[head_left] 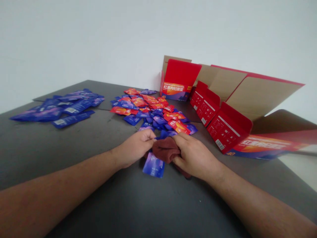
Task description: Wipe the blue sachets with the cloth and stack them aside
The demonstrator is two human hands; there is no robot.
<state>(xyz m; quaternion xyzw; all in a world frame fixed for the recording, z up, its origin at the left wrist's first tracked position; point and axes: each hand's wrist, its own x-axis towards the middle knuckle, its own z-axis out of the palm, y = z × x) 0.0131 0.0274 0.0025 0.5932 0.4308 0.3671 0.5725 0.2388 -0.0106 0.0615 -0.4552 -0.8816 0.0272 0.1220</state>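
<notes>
My left hand pinches the top of a blue sachet that lies on the dark table. My right hand is closed on a dark red cloth, which rests on the upper part of that sachet. Both hands meet at the middle of the table, just in front of a loose heap of red and blue sachets.
A separate spread of blue sachets lies at the far left. Open red cardboard boxes with raised flaps stand at the right; a smaller open red box stands at the back by the white wall.
</notes>
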